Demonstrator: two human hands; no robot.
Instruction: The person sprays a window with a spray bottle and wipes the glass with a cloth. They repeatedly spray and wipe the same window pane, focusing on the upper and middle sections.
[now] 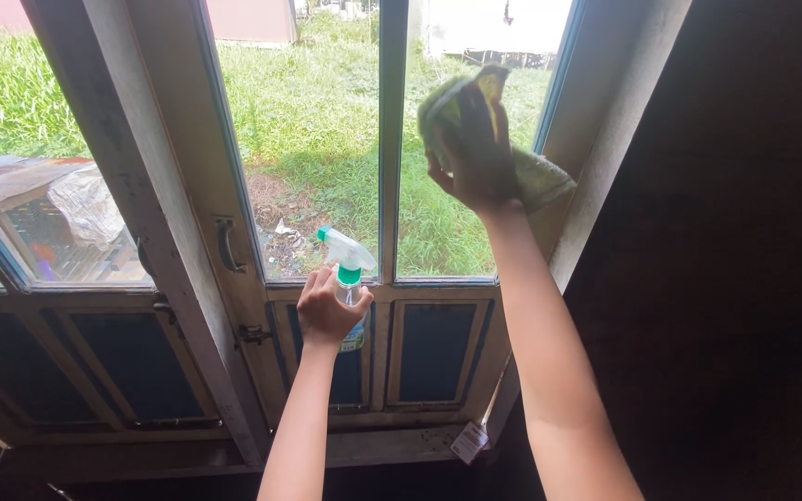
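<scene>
My left hand [327, 311] covers most of the spray bottle [349, 269], so only its white and green head and a strip of the body show. The palm of my right hand [475, 158] is hidden against the green cloth [531, 176], and both my arms are cut off by the bottom edge.

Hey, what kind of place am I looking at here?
Probably inside a dim rural or village house, at a wooden-framed window. Outside the glass lie tall grass and a low shed roof. The left hand holds a spray bottle; the right hand presses a cloth to the pane.
</scene>
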